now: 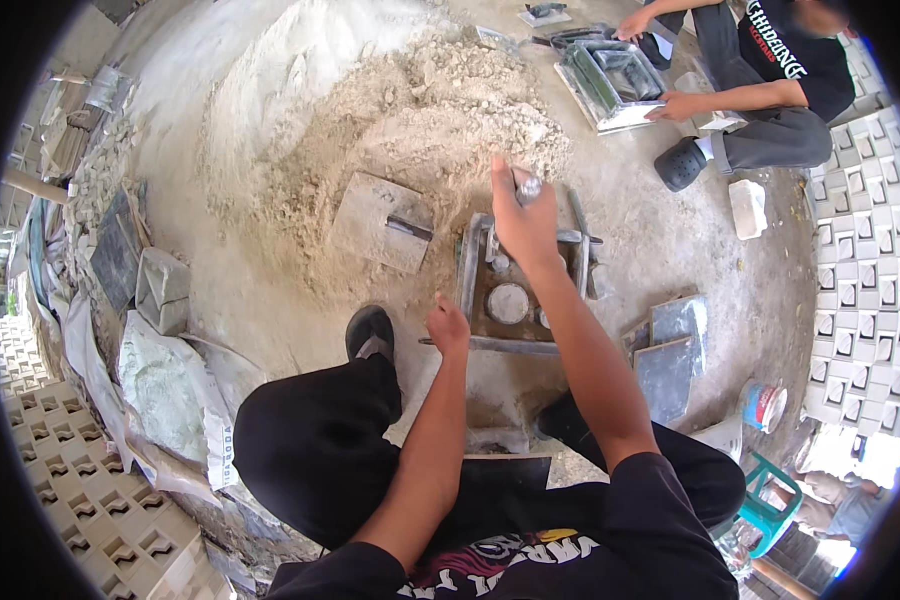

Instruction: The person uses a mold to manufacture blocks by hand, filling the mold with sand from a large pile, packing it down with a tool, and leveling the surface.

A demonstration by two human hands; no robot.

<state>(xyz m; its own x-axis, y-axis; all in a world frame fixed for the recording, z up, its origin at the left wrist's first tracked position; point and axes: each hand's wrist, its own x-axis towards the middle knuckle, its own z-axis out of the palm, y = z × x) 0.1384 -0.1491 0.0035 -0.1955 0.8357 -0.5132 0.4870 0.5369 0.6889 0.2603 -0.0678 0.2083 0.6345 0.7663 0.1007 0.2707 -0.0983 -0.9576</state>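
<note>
A powder sack and a handled board lie left. Your left hand curls loosely, nothing showing inside, near the rectangular mould; above that, your right hand closes around a shiny piece. Dark slabs and a bucket stand right.

Rect. grey frame flat on flr w/ rnd pale disc inside, sm. shiny obj. held nearby.
</note>
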